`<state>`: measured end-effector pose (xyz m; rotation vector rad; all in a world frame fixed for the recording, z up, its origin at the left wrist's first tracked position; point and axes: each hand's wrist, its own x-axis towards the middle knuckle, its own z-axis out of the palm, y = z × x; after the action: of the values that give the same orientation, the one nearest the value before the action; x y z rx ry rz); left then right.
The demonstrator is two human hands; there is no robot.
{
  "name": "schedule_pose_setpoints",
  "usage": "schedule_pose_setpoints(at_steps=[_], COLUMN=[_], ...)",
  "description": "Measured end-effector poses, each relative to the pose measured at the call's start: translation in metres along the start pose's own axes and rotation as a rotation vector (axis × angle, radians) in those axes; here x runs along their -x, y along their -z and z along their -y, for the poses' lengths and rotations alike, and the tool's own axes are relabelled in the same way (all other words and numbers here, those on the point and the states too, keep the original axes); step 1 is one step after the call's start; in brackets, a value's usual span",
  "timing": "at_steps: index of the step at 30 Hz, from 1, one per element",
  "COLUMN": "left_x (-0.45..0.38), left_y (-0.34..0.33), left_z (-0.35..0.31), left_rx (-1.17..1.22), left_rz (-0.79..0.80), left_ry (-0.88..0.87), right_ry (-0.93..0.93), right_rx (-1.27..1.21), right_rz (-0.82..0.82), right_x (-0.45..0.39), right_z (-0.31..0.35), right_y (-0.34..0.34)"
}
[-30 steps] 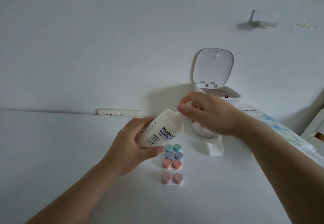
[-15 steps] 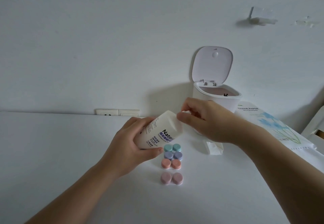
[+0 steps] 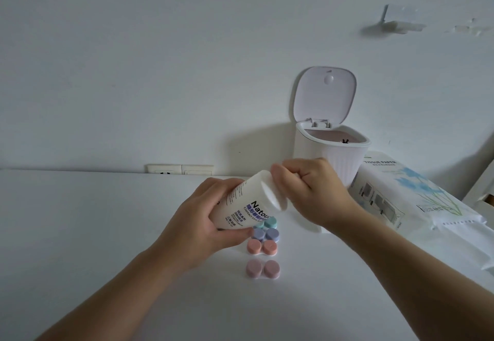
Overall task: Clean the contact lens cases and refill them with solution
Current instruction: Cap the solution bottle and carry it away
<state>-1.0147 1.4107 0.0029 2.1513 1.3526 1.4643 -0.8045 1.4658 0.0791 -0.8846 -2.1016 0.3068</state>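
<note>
Fingers of the left hand (image 3: 197, 228) wrap the tilted solution bottle (image 3: 248, 204) just above four capped lens cases (image 3: 263, 249), right hand (image 3: 312, 193) curled at its cap end, where a slip could spill solution.

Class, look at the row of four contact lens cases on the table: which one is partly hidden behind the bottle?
The green case, farthest in the row. The solution bottle covers part of it, while the purple, orange and pink cases show both caps fully.
</note>
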Motion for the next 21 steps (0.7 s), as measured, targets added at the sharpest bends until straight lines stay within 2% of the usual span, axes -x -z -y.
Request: schedule_pose_setpoints(at_steps=[5,8,14,18,21], left_x=[-0.002,-0.001,-0.003,0.001,0.006], left_y=[0.005,0.003,0.001,0.008,0.015], left_z=[-0.002,-0.005,-0.012,-0.020,-0.031], left_rx=[-0.381,-0.437,-0.375,-0.227,-0.081], left_rz=[-0.112,-0.120,-0.069,-0.052,-0.119], left_ry=[-0.119,-0.157,-0.158,0.020,0.149], right_ry=[-0.156,-0.198,-0.221,-0.244,-0.225], right_rx=[-0.103,-0.147,-0.121,-0.141,-0.096], right_rz=[-0.106,-0.113,-0.022,0.140,0.157], right_x=[0.013,0.020,0.028,0.034,0.043], right_z=[0.003,0.004,-0.003,0.000,0.000], right_y=[-0.011,-0.011,0.002,0.021,0.036])
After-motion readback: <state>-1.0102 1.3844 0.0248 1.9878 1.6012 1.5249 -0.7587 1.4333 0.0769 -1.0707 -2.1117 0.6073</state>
